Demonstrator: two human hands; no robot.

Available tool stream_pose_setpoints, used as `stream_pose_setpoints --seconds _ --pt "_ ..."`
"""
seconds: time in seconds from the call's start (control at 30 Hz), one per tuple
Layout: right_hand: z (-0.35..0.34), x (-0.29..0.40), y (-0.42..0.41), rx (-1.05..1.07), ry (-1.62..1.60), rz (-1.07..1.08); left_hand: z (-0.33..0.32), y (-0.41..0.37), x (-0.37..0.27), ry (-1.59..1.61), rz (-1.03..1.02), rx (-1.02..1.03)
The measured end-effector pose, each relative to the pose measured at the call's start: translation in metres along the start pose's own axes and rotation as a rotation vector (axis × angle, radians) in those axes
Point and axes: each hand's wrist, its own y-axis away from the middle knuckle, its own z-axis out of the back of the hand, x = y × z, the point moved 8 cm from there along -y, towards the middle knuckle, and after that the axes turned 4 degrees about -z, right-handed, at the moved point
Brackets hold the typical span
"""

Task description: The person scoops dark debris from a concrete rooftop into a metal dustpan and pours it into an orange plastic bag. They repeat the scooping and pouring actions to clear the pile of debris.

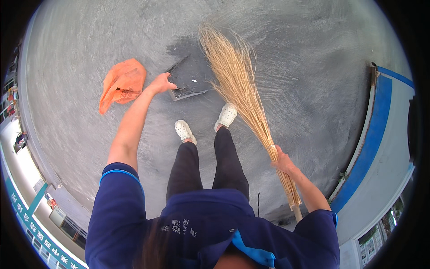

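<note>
My left hand [163, 83] grips the back edge of a dark dustpan [190, 95] that rests low at the concrete ground. Dark dirt and a small white scrap [194, 80] show in and around the pan; where its front lip ends I cannot tell. A long straw broom [235, 70] slants across on the right, its bristles spread on the ground beyond the pan. Around its bound stalks, just below a tie, my right hand [285, 161] is closed. The broom's wooden handle end [297, 214] runs back beside my right arm.
An orange plastic bag [124, 80] bearing print lies crumpled left of my left hand. My white clogs [227, 116] stand between pan and broom. A blue and white wall [373, 134] bounds the right side. Shopfronts with a green sign [37, 232] line the far left.
</note>
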Motion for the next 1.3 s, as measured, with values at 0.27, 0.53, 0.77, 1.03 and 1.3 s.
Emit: stream_pose_setpoints --seconds 0.27,0.53,0.77,1.03,1.3 --pt "-0.020 0.022 0.110 0.197 -0.342 0.037 0.006 0.006 0.022 -0.039 -0.059 -0.049" --pt "0.065 0.033 0.160 -0.101 -0.482 0.161 -0.003 0.062 0.049 0.080 0.042 -0.112" --pt "0.154 0.172 -0.010 -0.161 -0.392 0.428 0.000 0.075 0.084 0.315 0.280 -0.191" --pt "0.099 0.191 -0.093 -0.152 0.406 0.246 -0.010 0.074 0.101 0.457 0.375 -0.211" --pt "0.043 0.122 0.061 0.074 0.340 0.158 -0.016 0.085 0.130 0.266 0.301 -0.257"
